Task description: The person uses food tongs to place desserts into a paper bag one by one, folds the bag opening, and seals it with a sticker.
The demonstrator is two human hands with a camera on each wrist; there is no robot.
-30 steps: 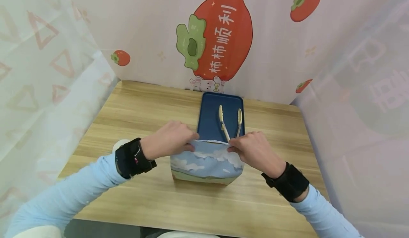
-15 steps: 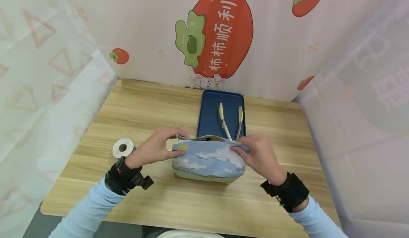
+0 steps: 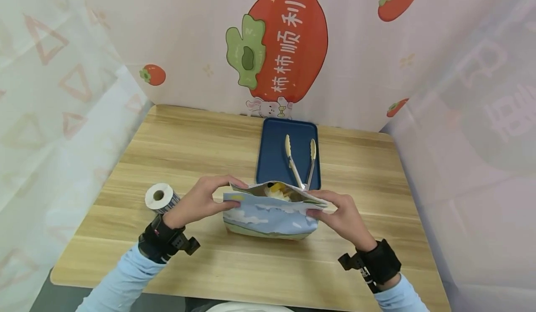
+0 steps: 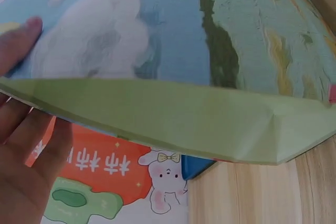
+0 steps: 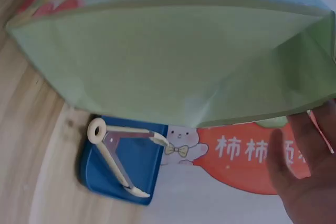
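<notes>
A paper bag [image 3: 268,216] printed with blue sky and clouds stands on the wooden table, its mouth parted. Yellow and white contents [image 3: 278,191] show inside, their kind unclear. My left hand [image 3: 201,200] holds the bag's upper left corner, thumb in front and fingers behind. At the upper right corner, my right hand [image 3: 345,216] grips the rim the same way. In the left wrist view, the left thumb [image 4: 21,43] lies on the printed face. The right wrist view shows the bag's pale green side fold [image 5: 157,66] beside the right fingers [image 5: 310,140].
Behind the bag lies a dark blue tray [image 3: 272,151] with spread tongs [image 3: 295,167] on it. A roll of labels [image 3: 161,197] stands left of the bag, close to the left wrist. A printed curtain [image 3: 188,37] closes off the table's back.
The bag's mouth has gone from pressed together to spread apart, showing its contents. My left hand has shifted left to the bag's corner, and the label roll has come into fuller view.
</notes>
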